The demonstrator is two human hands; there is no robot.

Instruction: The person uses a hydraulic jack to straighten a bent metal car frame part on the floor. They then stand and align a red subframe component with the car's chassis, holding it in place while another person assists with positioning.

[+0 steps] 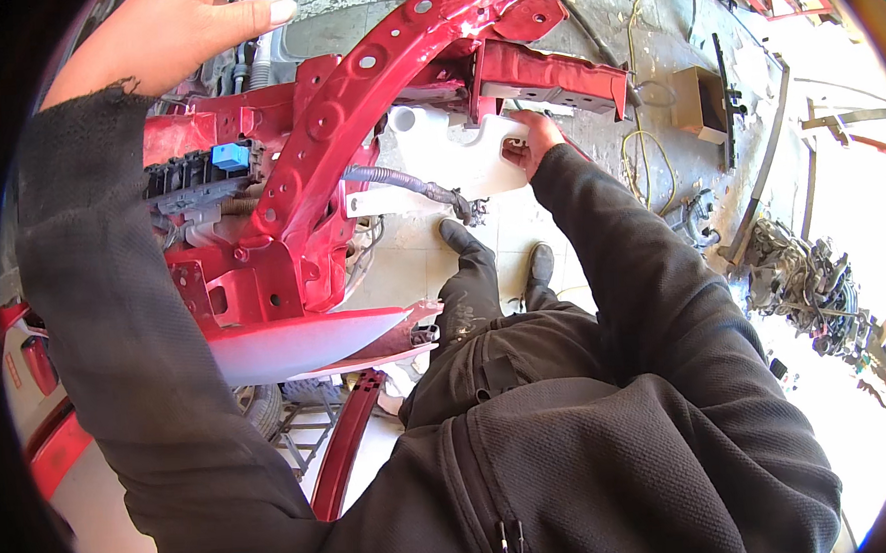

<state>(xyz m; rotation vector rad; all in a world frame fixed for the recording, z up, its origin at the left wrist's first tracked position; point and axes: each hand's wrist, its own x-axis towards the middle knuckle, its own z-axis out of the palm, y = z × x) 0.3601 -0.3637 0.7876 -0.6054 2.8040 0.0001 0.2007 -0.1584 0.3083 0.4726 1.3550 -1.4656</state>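
Observation:
My right hand [538,139] is closed on the edge of a white plastic tank [452,156], its fingers partly hidden at an opening in the tank. The tank hangs below the red metal front frame [339,112] of a car body. At the upper left, my left hand [190,34] reaches over the engine bay with its thumb stretched out. The picture's top edge cuts off most of its fingers, and nothing shows in its grasp. Between the arms, a grey corrugated wiring loom [393,178] with a connector end crosses in front of the tank.
A red frame rail end [583,79] juts out above my right hand. A black fuse box with a blue relay [228,157] sits by my left forearm. A red and white body panel [306,346] lies close to my waist. Tangled parts [809,282] and a cardboard box [697,103] are on the floor.

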